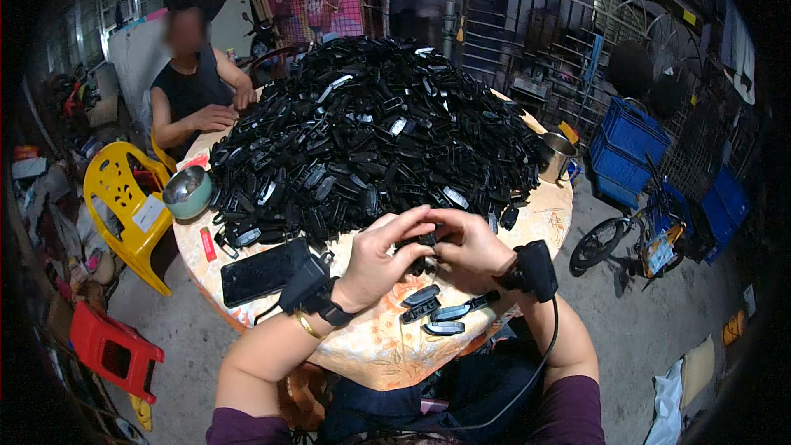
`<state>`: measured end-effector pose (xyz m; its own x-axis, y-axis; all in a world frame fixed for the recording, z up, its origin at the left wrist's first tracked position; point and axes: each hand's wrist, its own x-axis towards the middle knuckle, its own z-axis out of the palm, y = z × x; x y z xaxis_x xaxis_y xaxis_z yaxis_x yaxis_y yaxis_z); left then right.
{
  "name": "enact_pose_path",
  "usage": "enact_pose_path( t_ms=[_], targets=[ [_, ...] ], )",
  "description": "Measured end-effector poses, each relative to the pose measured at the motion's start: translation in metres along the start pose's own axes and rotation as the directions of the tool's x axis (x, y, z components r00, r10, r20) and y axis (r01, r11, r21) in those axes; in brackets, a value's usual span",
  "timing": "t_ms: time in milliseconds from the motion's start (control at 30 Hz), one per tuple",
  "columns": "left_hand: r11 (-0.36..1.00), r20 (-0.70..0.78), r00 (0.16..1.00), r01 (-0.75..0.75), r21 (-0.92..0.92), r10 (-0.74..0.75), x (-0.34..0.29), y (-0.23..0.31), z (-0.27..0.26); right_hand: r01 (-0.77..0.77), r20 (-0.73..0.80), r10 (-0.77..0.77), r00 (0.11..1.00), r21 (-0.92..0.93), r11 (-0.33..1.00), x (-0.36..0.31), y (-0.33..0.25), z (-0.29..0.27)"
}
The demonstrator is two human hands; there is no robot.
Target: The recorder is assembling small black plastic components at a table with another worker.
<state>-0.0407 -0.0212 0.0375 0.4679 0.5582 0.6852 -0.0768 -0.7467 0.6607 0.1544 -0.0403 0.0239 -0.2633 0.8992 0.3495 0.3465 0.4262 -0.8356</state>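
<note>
My left hand [381, 254] and my right hand [471, 244] meet above the near part of the table, fingertips closed round a small black plastic piece [422, 241]. The fingers cover most of it, so its exact kind is hidden. Just below my hands lie several loose black plastic pieces [445, 328], long and narrow, some with a glossy face and one with slots. Beyond my hands rises a large heap of similar black plastic pieces [371, 128]. Left of my left hand, a black smartphone [259, 274] lies flat on the table.
The round table [379, 354] has a patterned cloth. A red packet [208, 244], a pale green bowl [188, 192] and a metal mug [558, 156] stand near its edges. Another person [194, 86] sits far left, hands at the heap. A cable hangs from my right wrist device [535, 270].
</note>
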Motion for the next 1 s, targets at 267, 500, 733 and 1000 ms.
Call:
enact_pose_path(
  t_ms=[267, 500, 733, 1000],
  targets=[
    [0.977, 0.223, 0.975, -0.058, 0.206, 0.011, -0.003, -0.001, 0.007, -0.104, -0.412, -0.212, 0.886, -0.623, 0.775, 0.08, 0.034, -0.071],
    [0.993, 0.577, 0.816, -0.067, 0.102, -0.004, -0.003, -0.002, 0.009, -0.094, -0.268, -0.095, 0.959, -0.614, 0.784, 0.111, 0.068, -0.066],
    [0.922, 0.151, 0.97, 0.124, 0.366, -0.19, 0.0, -0.022, 0.005, -0.047, -0.329, -0.187, 0.926, -0.59, 0.806, 0.086, 0.05, -0.049],
    [0.797, 0.227, 0.961, -0.012, 0.604, -0.157, -0.012, -0.025, 0.01, 0.01, -0.358, -0.399, 0.844, -0.734, 0.679, 0.035, 0.032, -0.028]
  ],
)
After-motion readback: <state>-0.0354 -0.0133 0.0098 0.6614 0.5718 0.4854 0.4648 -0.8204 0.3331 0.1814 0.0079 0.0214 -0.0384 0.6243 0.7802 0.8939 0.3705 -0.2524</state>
